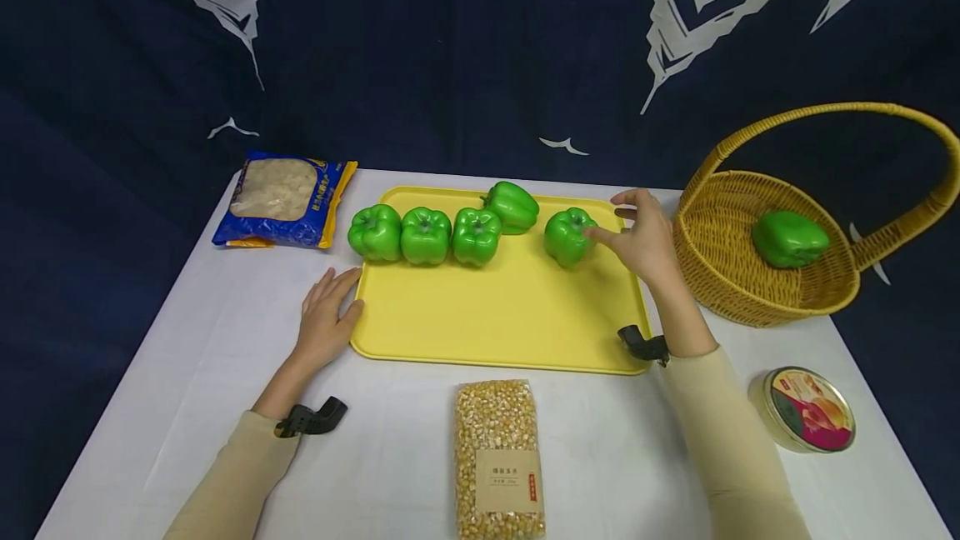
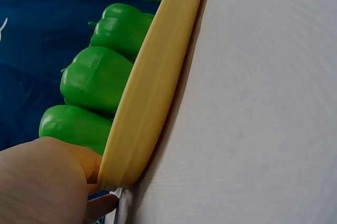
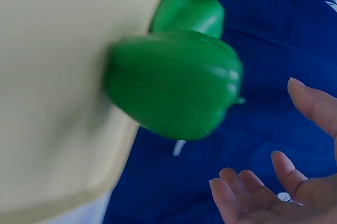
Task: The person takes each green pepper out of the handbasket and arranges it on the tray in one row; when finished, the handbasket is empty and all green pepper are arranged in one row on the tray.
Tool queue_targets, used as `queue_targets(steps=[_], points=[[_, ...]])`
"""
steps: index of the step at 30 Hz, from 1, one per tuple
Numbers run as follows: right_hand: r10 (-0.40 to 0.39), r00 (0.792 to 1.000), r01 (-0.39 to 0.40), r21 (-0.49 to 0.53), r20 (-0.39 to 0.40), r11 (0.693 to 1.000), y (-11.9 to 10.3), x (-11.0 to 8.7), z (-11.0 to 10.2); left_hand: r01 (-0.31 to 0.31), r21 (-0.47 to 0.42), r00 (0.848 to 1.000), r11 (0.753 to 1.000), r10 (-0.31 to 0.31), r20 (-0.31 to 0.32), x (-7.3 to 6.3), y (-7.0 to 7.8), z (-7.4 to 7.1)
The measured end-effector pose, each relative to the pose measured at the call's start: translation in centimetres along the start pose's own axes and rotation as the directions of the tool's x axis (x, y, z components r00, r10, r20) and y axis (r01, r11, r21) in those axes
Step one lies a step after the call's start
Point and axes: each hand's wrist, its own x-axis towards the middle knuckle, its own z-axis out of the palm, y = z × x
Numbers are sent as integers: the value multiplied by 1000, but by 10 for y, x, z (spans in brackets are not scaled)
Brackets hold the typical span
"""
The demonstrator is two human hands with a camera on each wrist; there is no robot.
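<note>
A yellow tray (image 1: 487, 315) lies on the table with several green bell peppers on it. Three of them, such as the middle pepper (image 1: 426, 237), stand in a row at the left, and one pepper (image 1: 513, 207) lies on its side behind. My right hand (image 1: 643, 242) is beside the rightmost pepper (image 1: 567, 237), thumb and fingers spread apart; the right wrist view shows a gap between the hand (image 3: 295, 192) and that pepper (image 3: 176, 84). At the tray's left edge rests my left hand (image 1: 326, 319), its fingers extended and its thumb against the rim (image 2: 147, 92).
A wicker basket (image 1: 712, 252) with a tall handle stands at the right, one green pepper (image 1: 790, 238) inside. In front of it sits a round tin (image 1: 806, 411). A bag of corn kernels (image 1: 498, 457) lies near the front, a blue packet (image 1: 281, 200) at the back left.
</note>
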Motion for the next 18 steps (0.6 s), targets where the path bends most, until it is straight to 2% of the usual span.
queue_targets(steps=[7, 12, 18], points=[[-130, 991, 131, -47, 31, 990, -27, 25, -5, -8, -2, 1000, 1000, 8, -3, 0, 0, 0], [-196, 973, 202, -34, 119, 979, -42, 44, 6, -7, -2, 1000, 1000, 7, 2, 0, 0, 0], [-245, 935, 265, -46, 256, 963, -53, 67, 28, -10, -6, 1000, 1000, 10, -5, 0, -1, 0]])
